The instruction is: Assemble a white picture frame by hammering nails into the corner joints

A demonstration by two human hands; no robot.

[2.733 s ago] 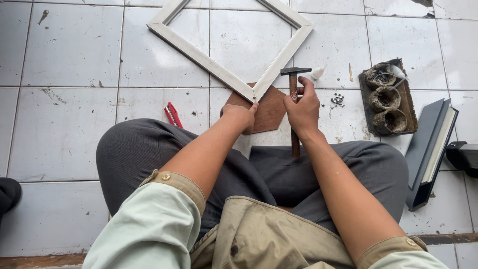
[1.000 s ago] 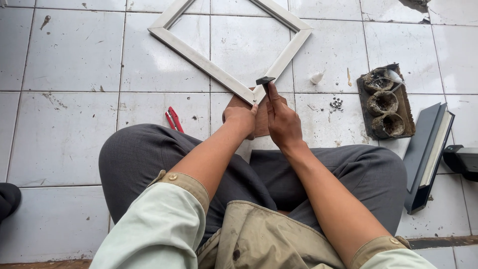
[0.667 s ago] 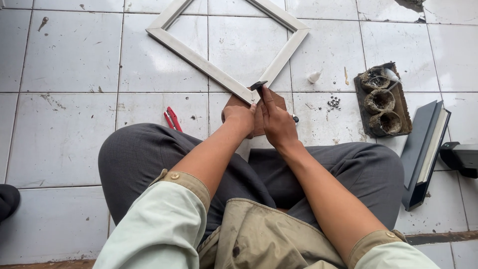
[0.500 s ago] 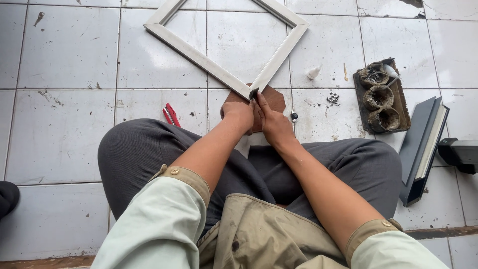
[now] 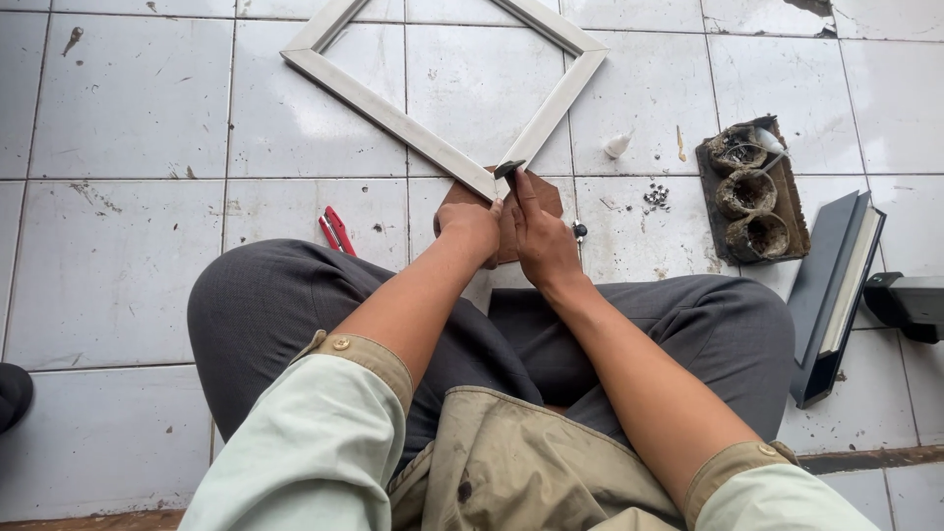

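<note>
Squarely at the near corner of the pale wooden frame (image 5: 444,108), which lies flat on the tiled floor (image 5: 118,256) pointing toward the seated person, a brown backing block (image 5: 543,199) sits beneath the joint. The left hand (image 5: 470,228) presses down beside that corner, fingers curled. The right hand (image 5: 543,236) is closed around a small dark hammer head (image 5: 509,168), which rests right at the joint.

With both hands this tight together, a glancing tap could probably catch the left fingers or knock the mitre out of line.

To the right lie scattered small nails (image 5: 656,197), a tray of three grimy pots (image 5: 752,192) and a dark book-like case (image 5: 836,280); a red-handled tool (image 5: 336,229) lies left by the knee. Open floor stretches left and far.
</note>
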